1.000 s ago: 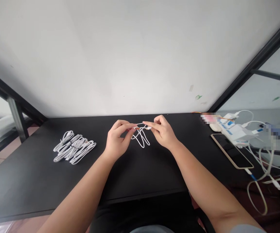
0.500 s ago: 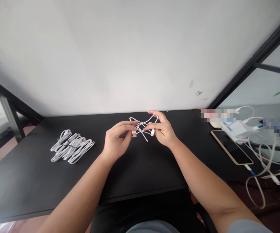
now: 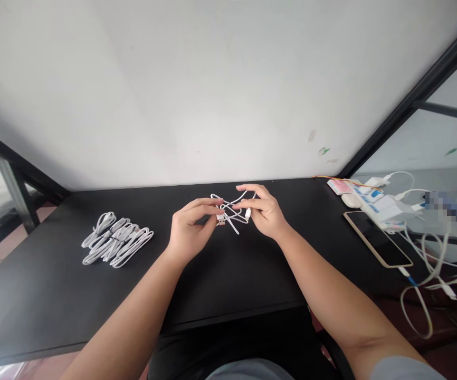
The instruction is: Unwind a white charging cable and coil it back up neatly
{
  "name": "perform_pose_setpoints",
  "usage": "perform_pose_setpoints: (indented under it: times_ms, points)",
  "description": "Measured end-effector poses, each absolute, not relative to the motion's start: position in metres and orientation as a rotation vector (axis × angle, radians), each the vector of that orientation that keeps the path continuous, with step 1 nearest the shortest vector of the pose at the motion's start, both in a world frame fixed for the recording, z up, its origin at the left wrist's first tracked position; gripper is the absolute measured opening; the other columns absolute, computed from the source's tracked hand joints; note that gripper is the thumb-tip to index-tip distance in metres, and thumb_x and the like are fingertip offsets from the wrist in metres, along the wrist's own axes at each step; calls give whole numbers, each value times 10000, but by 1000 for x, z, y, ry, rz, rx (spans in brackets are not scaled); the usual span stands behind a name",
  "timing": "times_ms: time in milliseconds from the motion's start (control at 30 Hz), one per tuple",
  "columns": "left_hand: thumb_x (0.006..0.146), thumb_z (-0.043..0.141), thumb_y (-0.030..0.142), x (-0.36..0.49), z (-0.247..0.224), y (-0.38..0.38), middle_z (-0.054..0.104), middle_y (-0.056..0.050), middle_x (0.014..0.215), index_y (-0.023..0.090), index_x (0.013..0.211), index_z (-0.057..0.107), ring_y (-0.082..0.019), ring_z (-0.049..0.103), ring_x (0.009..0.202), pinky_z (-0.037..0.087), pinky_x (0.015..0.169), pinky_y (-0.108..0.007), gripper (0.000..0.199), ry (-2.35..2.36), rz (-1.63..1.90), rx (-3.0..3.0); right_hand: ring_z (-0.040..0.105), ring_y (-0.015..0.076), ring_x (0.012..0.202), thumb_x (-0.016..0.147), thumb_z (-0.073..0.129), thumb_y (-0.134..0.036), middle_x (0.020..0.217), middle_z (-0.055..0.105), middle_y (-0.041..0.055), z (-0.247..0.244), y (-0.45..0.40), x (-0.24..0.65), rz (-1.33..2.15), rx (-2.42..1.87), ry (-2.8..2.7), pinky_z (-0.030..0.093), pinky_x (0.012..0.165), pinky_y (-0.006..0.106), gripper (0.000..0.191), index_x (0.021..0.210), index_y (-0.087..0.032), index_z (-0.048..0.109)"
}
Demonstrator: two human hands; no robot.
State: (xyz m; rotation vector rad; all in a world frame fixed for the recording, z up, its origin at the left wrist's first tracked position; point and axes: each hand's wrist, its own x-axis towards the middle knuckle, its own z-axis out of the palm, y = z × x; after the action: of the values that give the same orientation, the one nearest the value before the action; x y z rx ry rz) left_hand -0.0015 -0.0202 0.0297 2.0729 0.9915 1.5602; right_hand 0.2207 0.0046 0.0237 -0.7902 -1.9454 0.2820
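Observation:
Both hands hold one white USB cable above the black desk, its loops crossing between them. My left hand is closed on the end with the USB-A plug, which points toward me. My right hand pinches the other end, where a small white connector hangs below the fingers. One loop of the cable dangles down in the middle. On the desk to the left lie several bundled white cables, bound with dark ties.
The black desk meets a white wall at the back. On the right lie a phone with a cable plugged in, a power strip with white chargers, a white mouse-like object and tangled cables.
My right hand has shifted slightly left, closer to my left hand. The cable's loops between the hands have drawn a little tighter and the dangling loop has moved slightly left and down.

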Motion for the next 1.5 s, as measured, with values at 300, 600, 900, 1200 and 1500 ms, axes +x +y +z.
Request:
perform_pose_setpoints:
  times_ms: [300, 600, 900, 1200, 1500]
  points:
    - [940, 586, 294, -4, 14, -8, 720, -70, 935, 186, 1050, 733, -126, 681, 679, 596, 611, -248, 213, 1113, 1352, 1785, 527, 134, 654, 972, 443, -182, 825, 661, 21, 23, 3, 220, 598, -952, -1876, 438, 672, 301, 309, 1006, -203, 750]
    - [930, 637, 346, 1, 10, -11, 739, -93, 1003, 182, 1062, 750, -172, 735, 800, 633, 760, -314, 239, 972, 1362, 1749, 498, 149, 662, 1004, 408, -242, 731, 547, -1, 18, 2, 214, 568, -883, -1901, 450, 718, 321, 331, 1093, -225, 726]
    - [928, 650, 297, 2, 15, -14, 736, -87, 993, 178, 1054, 751, -176, 740, 838, 635, 813, -326, 200, 912, 1394, 1763, 498, 147, 672, 1015, 416, -266, 729, 531, 1, 18, 1, 214, 513, -858, -1919, 452, 709, 317, 338, 1145, -224, 725]
    - [931, 631, 288, 1, 11, -13, 720, -89, 1008, 199, 1066, 748, -193, 733, 876, 622, 834, -352, 200, 921, 1376, 1765, 506, 153, 668, 1018, 413, -289, 703, 516, -2, 18, 2, 215, 505, -877, -1917, 462, 701, 319, 343, 1149, -231, 725]
    - [845, 532, 131, -12, 17, -4, 532, -22, 870, 215, 1234, 696, -116, 553, 658, 531, 651, -256, 431, 1371, 1155, 2202, 585, 151, 696, 1013, 412, -255, 882, 669, 41, 17, 11, 228, 420, -1136, -1962, 475, 714, 302, 339, 1186, -212, 701]
